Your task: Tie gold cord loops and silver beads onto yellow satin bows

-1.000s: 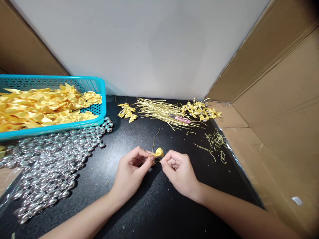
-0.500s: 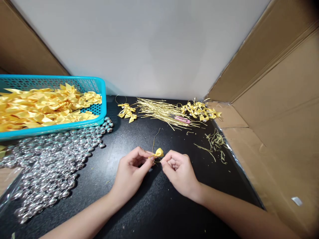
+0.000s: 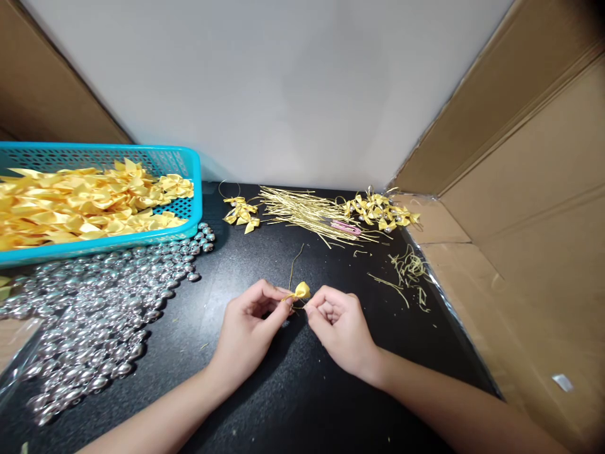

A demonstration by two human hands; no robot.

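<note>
My left hand (image 3: pixel 253 325) pinches a yellow ribbon bow (image 3: pixel 302 291) between thumb and forefinger over the black tabletop (image 3: pixel 278 403). A gold cord (image 3: pixel 292 268) rises from behind the bow, and its other end runs under the bow toward my right hand (image 3: pixel 341 326). The thumb and forefinger of my right hand are closed on that cord end, just right of the bow. Part of the bow and the cord's path are hidden behind the left fingers.
A turquoise basket (image 3: pixel 200 195) of yellow bows stands at the left, with many silver beads (image 3: pixel 99 315) before it. Farther back lie cut gold cords (image 3: pixel 302 211), pink snips (image 3: pixel 346 227) and beaded bows (image 3: pixel 378 208). Cord scraps (image 3: pixel 411 268) lie at the right; cardboard walls (image 3: pixel 534 126) flank the table.
</note>
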